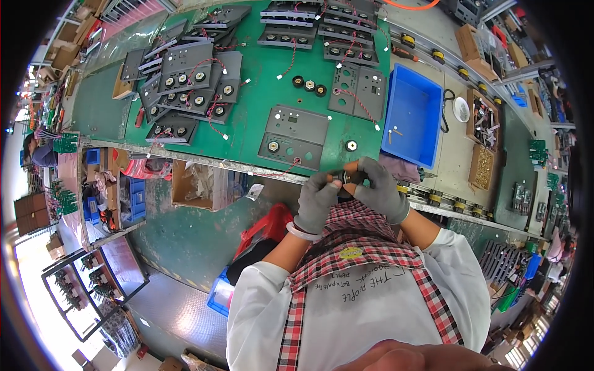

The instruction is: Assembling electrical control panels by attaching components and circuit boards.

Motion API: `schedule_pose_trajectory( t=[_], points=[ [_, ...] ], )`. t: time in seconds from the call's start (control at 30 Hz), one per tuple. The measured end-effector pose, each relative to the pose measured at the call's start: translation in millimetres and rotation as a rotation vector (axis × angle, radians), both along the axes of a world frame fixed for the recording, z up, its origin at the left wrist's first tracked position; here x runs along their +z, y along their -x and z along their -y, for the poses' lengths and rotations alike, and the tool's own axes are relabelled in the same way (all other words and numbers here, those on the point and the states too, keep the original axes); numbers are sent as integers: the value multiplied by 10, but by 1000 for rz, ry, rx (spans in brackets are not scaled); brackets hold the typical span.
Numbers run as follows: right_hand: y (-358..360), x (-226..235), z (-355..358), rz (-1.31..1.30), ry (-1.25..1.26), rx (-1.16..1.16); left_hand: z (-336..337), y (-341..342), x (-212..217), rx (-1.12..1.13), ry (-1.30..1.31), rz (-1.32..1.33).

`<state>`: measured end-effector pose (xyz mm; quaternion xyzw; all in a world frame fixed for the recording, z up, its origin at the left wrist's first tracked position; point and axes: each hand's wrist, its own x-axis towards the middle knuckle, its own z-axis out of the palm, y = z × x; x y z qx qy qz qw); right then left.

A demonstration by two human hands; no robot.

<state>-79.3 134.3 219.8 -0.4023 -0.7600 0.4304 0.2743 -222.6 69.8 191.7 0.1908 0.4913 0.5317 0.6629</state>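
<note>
In front of my apron, both gloved hands meet over a small dark round part (344,176), its details mostly hidden by fingers. My left hand (318,201) pinches it from one side. My right hand (378,190) has its bare fingertips closed on the other side. Just beyond them on the green bench stands a black round fitting with a metal nut (351,145). A dark metal panel with cut-out holes (297,136) lies flat near the front edge; one fitting sits in it, and a red twisted wire (289,167) hangs at its near side.
Stacked panels with fittings and wires (185,83) fill the left; more panel stacks (288,25) stand at the back. Three loose fittings (309,85) lie mid-bench, left of another panel (359,89). On the right are a blue bin (391,133), black scissors (445,111) and a white dish (461,109).
</note>
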Motion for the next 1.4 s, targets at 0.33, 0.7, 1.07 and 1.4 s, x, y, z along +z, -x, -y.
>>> schedule_pose_trajectory(
  t=[0.33,0.7,1.07,1.4],
  points=[
    [227,104,-92,-33,-394,193,178,115,16,-18,-121,775],
    [188,18,-138,203,-365,344,179,136,-191,32,-134,709],
    [353,-250,-66,137,-426,485,376,254,-424,67,-82,802],
    [600,-205,44,97,-446,434,450,375,-501,97,-174,775]
  ],
)
